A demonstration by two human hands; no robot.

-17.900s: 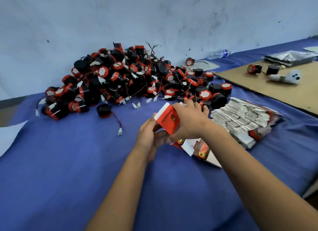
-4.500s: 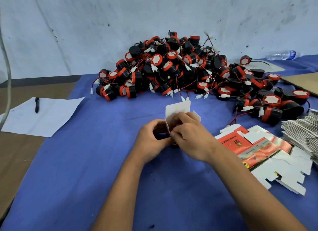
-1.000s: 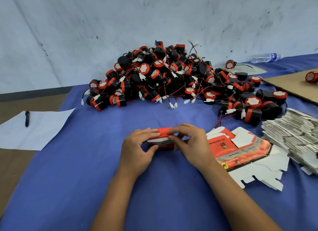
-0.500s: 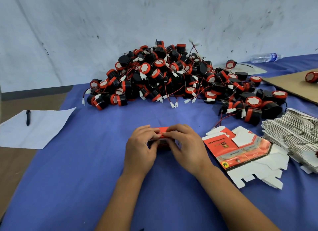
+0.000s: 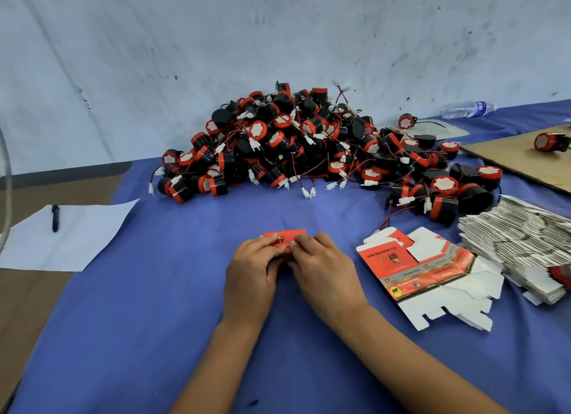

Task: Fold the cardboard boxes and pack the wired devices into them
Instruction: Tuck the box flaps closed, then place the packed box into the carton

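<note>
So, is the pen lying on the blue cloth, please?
No, the pen lies on the white paper sheet, left of the blue cloth.

My two forearms come up from the bottom edge of the frame, the left one from the lower middle and the right one from the lower right corner. Both are bare all the way to that edge, so no sleeve shows on either. My left hand [image 5: 251, 270] and my right hand [image 5: 321, 267] sit just below the centre of the frame, gloveless. I see no ring on the fingers and no watch or band at either wrist. My fingernails look short and unpainted.
</note>
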